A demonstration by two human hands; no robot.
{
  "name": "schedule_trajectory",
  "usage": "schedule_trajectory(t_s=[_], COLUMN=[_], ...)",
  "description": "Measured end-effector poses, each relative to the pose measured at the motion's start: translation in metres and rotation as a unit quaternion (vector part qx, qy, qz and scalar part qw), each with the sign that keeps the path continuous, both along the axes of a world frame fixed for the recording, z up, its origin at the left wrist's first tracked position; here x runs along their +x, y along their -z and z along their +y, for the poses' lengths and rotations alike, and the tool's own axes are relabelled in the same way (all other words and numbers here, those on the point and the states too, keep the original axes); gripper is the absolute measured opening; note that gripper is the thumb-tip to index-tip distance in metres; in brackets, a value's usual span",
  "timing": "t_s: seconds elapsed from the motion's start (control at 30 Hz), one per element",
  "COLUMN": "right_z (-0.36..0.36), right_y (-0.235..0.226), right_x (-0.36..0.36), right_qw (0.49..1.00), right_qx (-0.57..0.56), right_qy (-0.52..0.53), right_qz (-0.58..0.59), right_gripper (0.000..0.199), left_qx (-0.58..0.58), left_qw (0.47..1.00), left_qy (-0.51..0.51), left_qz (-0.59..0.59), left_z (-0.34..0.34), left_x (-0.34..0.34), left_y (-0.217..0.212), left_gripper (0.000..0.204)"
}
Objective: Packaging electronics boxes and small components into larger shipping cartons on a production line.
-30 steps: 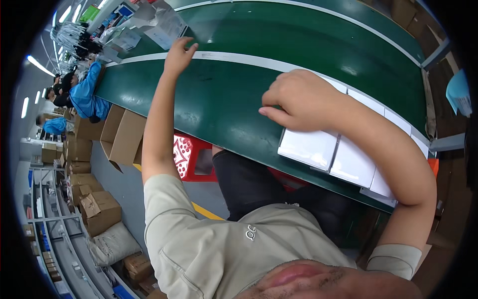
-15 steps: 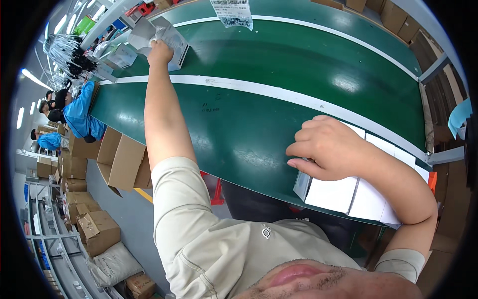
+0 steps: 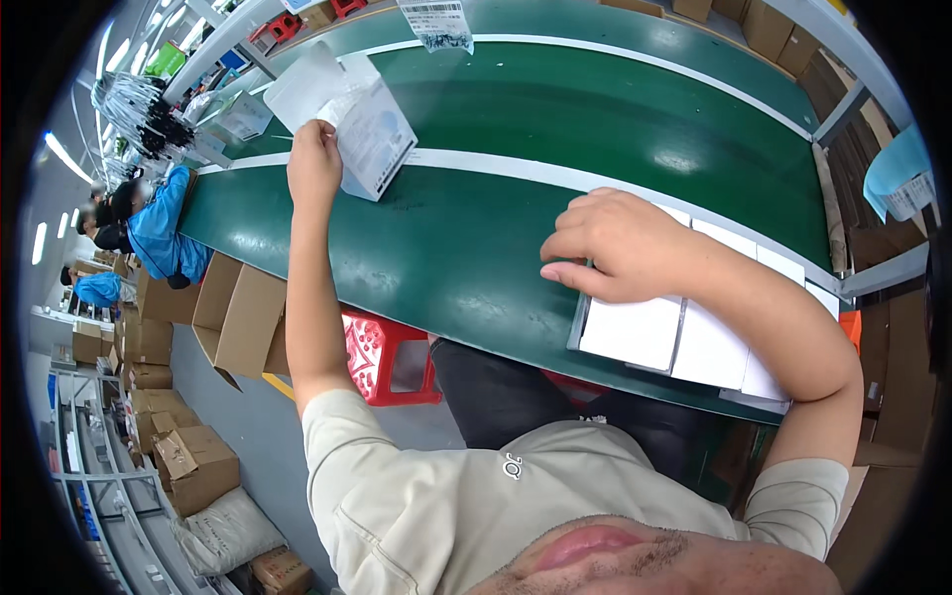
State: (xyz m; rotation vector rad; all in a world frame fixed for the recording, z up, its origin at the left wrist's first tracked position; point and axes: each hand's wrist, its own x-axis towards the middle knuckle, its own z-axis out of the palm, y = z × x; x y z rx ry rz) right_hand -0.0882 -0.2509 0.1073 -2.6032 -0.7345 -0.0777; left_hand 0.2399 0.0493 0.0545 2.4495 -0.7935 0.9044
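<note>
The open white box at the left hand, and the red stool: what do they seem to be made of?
The open white box: probably thin cardboard, smooth and printed; its sheet-like raised flap and straight edges suggest this. The red stool: likely moulded plastic, with a glossy finish, as its bright reflections show.

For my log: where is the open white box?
Head view, upper left: the white box is in the left hand, by the white strip on the green table.
</note>
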Motion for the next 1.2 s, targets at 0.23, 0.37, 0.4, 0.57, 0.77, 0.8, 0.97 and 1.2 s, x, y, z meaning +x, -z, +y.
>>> schedule_trajectory(t_s=[0.23,0.37,0.4,0.57,0.77,0.8,0.97,1.2], right_z=[0.000,0.019,0.025,0.036,0.041,0.044,0.030,0.030], right_y=[0.004,-0.008,-0.010,-0.001,-0.007,-0.010,0.004,0.010], right_x=[-0.006,0.001,0.001,0.035,0.052,0.049,0.057,0.066], right_qw=[0.989,0.979,0.976,0.976,0.991,0.989,0.983,0.954], right_qx=[-0.013,-0.081,-0.101,-0.072,-0.031,-0.048,0.113,0.145], right_qy=[0.036,0.084,0.082,0.064,0.111,0.127,0.143,0.260], right_qz=[-0.142,-0.165,-0.172,-0.193,-0.071,-0.059,0.033,0.045], right_gripper=[0.034,0.044,0.046,0.045,0.040,0.039,0.036,0.040], left_qx=[-0.073,-0.035,-0.008,-0.099,-0.031,-0.028,-0.046,-0.176], left_qw=[0.981,0.979,0.981,0.962,0.968,0.971,0.968,0.966], left_qy=[0.167,0.199,0.182,0.198,0.246,0.234,0.229,0.162], left_qz=[0.070,-0.001,-0.066,-0.159,-0.043,-0.043,0.089,0.101], left_z=[0.021,0.028,0.030,0.007,-0.014,-0.016,-0.022,-0.028], left_x=[-0.238,-0.269,-0.272,-0.248,-0.219,-0.214,-0.201,-0.217], left_y=[-0.006,0.008,0.008,0.008,0.008,0.005,-0.011,-0.003], left_gripper=[0.014,0.020,0.021,0.025,0.041,0.041,0.046,0.049])
